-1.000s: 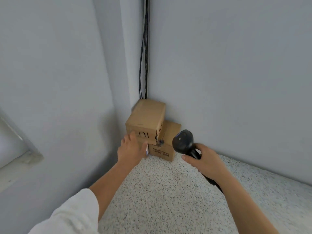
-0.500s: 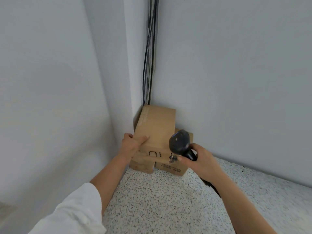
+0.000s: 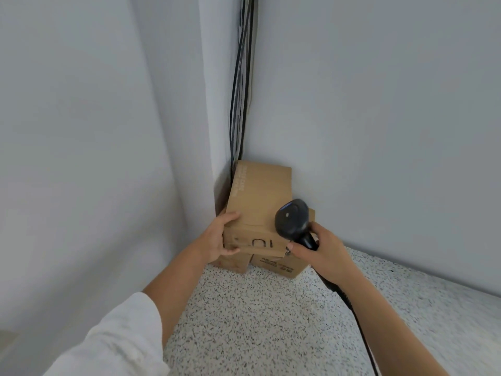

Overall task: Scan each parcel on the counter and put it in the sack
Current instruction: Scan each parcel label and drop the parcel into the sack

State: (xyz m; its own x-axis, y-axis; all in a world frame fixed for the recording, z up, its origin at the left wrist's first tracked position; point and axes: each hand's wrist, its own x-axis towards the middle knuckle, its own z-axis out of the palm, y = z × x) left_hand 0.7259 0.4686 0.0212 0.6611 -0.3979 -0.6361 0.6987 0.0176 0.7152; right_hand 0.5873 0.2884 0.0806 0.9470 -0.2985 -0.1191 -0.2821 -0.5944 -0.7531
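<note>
The top parcel (image 3: 260, 196) was a plain brown cardboard box with pale lettering along its far left edge and dark letters on the face turned toward the person. It sat tilted, its near end lifted into the left hand (image 3: 217, 238), its far end leaning into the corner of the two grey walls (image 3: 379, 131). The left hand was clamped on the box's near left corner, thumb on top and fingers curled under the front face. Beneath it lay two more cardboard boxes: one (image 3: 230, 263) just below the left hand, mostly hidden, and one (image 3: 279, 265) between the two hands, with dark print on its near side. That made three parcels in view, all packed tight into the corner.

The right hand (image 3: 322, 251) was wrapped closed around the handle of a single black scanner (image 3: 292, 218), whose rounded head stood over the right end of the top parcel, just beside or touching it; which could not be told. Its black cord (image 3: 357, 329) trailed back along the right forearm.

Walls shut off the space beyond and to the left of the hands. The speckled counter (image 3: 257, 321) lay bare between the forearms and to the right of the right hand. A bundle of dark cables (image 3: 241, 90) ran up the corner above the boxes. A white sleeve (image 3: 116, 343) covered the left upper arm.
</note>
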